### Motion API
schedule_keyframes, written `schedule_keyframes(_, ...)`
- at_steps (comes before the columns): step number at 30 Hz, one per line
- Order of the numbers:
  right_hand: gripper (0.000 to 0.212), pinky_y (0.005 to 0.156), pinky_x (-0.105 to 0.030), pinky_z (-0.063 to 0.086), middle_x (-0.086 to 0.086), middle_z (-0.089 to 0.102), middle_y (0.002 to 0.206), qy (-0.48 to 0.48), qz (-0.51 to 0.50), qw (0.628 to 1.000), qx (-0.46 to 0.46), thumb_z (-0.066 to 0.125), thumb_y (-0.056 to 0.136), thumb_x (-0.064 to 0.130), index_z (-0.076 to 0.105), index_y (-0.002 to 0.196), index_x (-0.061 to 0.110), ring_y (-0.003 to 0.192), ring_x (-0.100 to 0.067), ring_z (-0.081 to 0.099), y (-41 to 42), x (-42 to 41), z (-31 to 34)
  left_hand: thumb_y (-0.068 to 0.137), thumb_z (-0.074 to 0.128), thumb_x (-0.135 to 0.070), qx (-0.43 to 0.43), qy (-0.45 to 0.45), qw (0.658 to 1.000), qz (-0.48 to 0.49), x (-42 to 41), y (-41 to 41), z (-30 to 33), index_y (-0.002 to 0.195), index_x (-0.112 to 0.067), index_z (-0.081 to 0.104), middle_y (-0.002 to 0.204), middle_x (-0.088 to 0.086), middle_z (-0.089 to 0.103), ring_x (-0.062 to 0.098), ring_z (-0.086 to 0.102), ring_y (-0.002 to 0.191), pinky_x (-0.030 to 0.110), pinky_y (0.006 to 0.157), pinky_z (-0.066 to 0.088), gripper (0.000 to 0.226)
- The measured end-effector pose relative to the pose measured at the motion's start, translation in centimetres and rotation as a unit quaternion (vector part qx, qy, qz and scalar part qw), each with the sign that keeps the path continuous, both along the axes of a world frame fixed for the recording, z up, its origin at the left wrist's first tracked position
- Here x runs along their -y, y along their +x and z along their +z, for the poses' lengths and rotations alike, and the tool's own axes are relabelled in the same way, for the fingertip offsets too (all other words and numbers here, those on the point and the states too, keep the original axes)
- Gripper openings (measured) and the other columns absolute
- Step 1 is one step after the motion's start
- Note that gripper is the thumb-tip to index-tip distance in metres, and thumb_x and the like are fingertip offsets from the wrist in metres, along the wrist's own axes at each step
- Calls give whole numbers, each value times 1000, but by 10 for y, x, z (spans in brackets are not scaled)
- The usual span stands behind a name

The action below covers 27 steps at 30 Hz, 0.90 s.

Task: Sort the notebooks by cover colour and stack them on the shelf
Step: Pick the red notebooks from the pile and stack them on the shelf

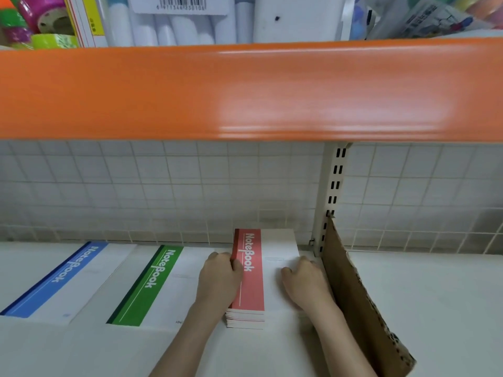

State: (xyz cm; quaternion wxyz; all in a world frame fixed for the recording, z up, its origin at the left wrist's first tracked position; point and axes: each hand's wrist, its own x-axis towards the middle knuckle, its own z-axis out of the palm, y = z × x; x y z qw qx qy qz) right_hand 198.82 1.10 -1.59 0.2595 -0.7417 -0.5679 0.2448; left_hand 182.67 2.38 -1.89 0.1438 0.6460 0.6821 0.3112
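Observation:
A stack of red-banded notebooks [251, 284] lies on the white shelf [424, 300], right of centre. My left hand [219, 280] grips the stack's left spine edge with curled fingers. My right hand [306, 281] holds its right edge, fingers curled over the white cover. A green-banded notebook [152, 284] lies to the left of the red stack. Farther left sits a blue-banded notebook [58, 280].
A brown cardboard divider [362, 303] stands upright just right of my right hand. An orange shelf edge [245, 91] hangs overhead, with markers and tape rolls above it. A wire grid back panel [163, 191] and slotted upright post [330, 191] close off the rear.

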Motion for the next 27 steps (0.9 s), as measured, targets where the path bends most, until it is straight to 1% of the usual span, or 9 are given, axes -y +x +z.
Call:
schedule_keyframes(3, 34, 87, -32, 44, -13, 53, 120, -2, 0, 1000, -18, 41, 94, 25, 45, 120, 3, 108, -26, 52, -2, -1, -2, 99, 40, -21, 33, 19, 999, 1, 1, 1, -3, 96, -5, 65, 97, 10, 62, 16, 60, 74, 17, 60, 44, 30)
schedule_keyframes(6, 34, 79, -27, 39, -12, 53, 121, -7, 6, 999, -40, 42, 95, 25, 44, 121, 4, 103, -24, 52, -1, -2, -3, 99, 38, -14, 125, 14, 992, -4, 6, 4, -6, 93, -6, 68, 85, 3, 69, 12, 65, 67, 15, 53, 48, 32)
schedule_keyframes(10, 35, 77, -27, 39, -10, 53, 120, -8, 11, 997, -73, 44, 95, 25, 43, 123, 5, 93, -19, 47, 1, -3, -2, 99, 34, -10, 210, -19, 977, 14, 10, 6, -6, 85, -2, 66, 72, -2, 68, 10, 64, 58, 12, 46, 47, 36)
schedule_keyframes(11, 35, 77, -27, 40, -10, 53, 120, -8, 11, 997, -76, 44, 95, 25, 42, 123, 4, 93, -19, 48, 1, -3, -2, 98, 34, -9, 213, -18, 977, 16, 10, 6, -5, 85, 0, 65, 72, -1, 69, 12, 65, 60, 13, 48, 48, 35)
schedule_keyframes(14, 37, 77, -27, 39, -12, 53, 122, -9, 11, 997, -74, 44, 95, 25, 41, 125, 3, 99, -22, 50, 1, -2, -2, 98, 33, -7, 211, -7, 977, 17, 10, 8, -5, 87, 5, 63, 79, 9, 70, 23, 66, 67, 25, 60, 52, 34)
schedule_keyframes(15, 37, 77, -26, 38, -12, 52, 123, -8, 12, 997, -73, 44, 95, 25, 40, 125, 3, 99, -22, 50, 1, -2, -3, 98, 32, -7, 215, -9, 976, 17, 11, 9, -4, 87, 6, 62, 79, 10, 69, 22, 65, 66, 26, 60, 52, 34)
schedule_keyframes(20, 41, 77, -28, 41, -12, 52, 124, -21, 18, 997, -72, 43, 96, 26, 37, 129, 3, 97, -21, 50, 1, -2, -2, 99, 32, -8, 228, -17, 973, 25, 11, 10, -6, 88, 5, 63, 73, 0, 65, 13, 62, 61, 17, 53, 49, 35)
schedule_keyframes(24, 41, 77, -29, 42, -9, 51, 113, -25, 20, 997, -69, 44, 96, 27, 38, 128, 2, 95, -21, 51, 2, -2, -2, 100, 32, -10, 242, -22, 970, 27, 12, 11, -6, 88, 3, 62, 70, -1, 64, 10, 61, 58, 12, 48, 45, 34)
schedule_keyframes(27, 39, 74, -28, 41, -8, 52, 111, -27, 20, 998, -61, 44, 97, 27, 39, 127, 3, 91, -19, 50, 2, -1, -1, 99, 32, -12, 261, -38, 964, 24, 12, 8, -7, 86, 4, 60, 76, 11, 68, 17, 61, 60, 18, 54, 46, 35)
